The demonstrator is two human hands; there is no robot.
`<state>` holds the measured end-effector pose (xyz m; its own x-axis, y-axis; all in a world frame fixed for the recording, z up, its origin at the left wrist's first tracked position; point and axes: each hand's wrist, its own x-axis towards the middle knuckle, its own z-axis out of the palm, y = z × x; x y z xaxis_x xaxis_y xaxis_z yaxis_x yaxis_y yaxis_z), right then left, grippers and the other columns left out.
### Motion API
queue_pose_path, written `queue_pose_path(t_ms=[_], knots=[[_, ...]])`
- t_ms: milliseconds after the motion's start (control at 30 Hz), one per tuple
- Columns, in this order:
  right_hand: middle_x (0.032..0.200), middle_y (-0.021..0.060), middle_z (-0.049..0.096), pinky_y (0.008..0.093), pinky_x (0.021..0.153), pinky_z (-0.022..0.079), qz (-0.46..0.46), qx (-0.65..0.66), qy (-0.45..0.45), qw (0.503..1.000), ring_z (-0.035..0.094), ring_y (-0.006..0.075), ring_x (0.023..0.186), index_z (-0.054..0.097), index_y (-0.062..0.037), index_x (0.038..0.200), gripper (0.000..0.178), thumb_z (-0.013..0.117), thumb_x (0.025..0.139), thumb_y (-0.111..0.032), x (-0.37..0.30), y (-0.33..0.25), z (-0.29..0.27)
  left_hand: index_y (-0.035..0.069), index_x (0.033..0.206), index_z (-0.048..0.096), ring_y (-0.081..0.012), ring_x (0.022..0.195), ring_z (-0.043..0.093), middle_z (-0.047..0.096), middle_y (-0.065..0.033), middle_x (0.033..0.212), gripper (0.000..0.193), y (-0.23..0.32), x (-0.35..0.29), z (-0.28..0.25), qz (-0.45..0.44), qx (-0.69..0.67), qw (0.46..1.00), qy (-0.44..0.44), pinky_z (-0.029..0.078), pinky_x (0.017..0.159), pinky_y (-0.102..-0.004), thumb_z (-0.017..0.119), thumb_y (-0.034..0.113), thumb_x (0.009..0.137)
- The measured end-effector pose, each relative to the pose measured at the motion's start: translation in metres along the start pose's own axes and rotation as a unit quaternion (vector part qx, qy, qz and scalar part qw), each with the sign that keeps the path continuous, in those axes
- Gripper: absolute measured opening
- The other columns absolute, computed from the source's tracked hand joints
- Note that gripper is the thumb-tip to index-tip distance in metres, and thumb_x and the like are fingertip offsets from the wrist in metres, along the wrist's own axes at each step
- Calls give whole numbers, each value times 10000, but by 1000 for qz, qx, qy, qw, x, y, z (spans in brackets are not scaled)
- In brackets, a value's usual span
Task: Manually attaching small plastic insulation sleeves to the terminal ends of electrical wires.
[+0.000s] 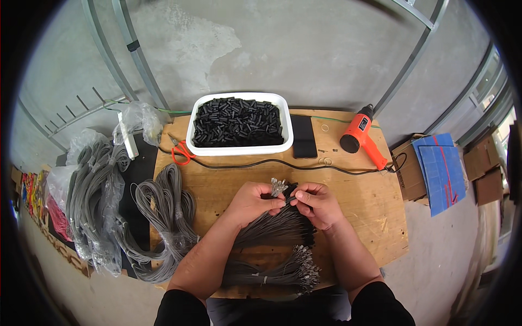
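Note:
My left hand (254, 204) is closed round a small bunch of thin grey wires, their silvery terminal ends (279, 187) sticking up above its fingers. Close beside it, my right hand (319, 206) pinches a small black tube at the wire ends; the exact contact is partly hidden by the fingers. Below both hands lies a fanned bundle of grey wires (269, 231) with black ends at its right. Nearer to me rests another tied bundle of grey wires (253, 274), its bare silvery terminals spread at the right.
A white tub (239, 151) full of short black tubes stands at the back, with a black phone (304, 137) beside it. An orange heat gun (360, 136) lies at right, its cord crossing the table (375, 217). Orange-handled scissors (182, 154) and coiled grey wires (168, 201) lie left.

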<state>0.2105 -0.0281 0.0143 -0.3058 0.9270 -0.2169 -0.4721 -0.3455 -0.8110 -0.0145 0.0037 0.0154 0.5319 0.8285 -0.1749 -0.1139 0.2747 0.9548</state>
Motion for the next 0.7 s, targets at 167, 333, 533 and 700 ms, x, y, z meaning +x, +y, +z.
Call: queue_pose_path(t_ms=[167,333,533,700], knots=[[857,96,706,193,508,389,17,20,-10,1000,494,77,573,699,21,1020,144,693,978,-116,-2,-5,1,-45,983,708,-115,699,637,687,-65,797,127,-1,1,-1,-1,9,1000,0,526,638,-251,768,9,884],[856,94,706,194,491,381,16,10,-8,1000,497,76,570,701,24,1023,156,696,979,-125,-1,-5,2,-46,990,704,-115,701,636,688,-64,801,142,-3,1,-1,1,8,1000,-2,526,645,-249,774,19,884],[857,92,707,194,498,379,15,18,-13,1000,504,73,571,702,23,1026,155,696,979,-125,-1,-4,0,-47,994,702,-112,708,637,693,-65,809,156,-5,2,-2,-1,-15,1000,-2,523,655,-244,780,34,886],[839,70,697,194,512,374,-33,-13,60,998,504,65,577,705,27,1055,162,711,966,-107,3,-5,-3,-51,1017,707,-103,758,627,680,-43,826,148,-11,5,-3,10,30,999,22,511,699,-239,756,33,906]])
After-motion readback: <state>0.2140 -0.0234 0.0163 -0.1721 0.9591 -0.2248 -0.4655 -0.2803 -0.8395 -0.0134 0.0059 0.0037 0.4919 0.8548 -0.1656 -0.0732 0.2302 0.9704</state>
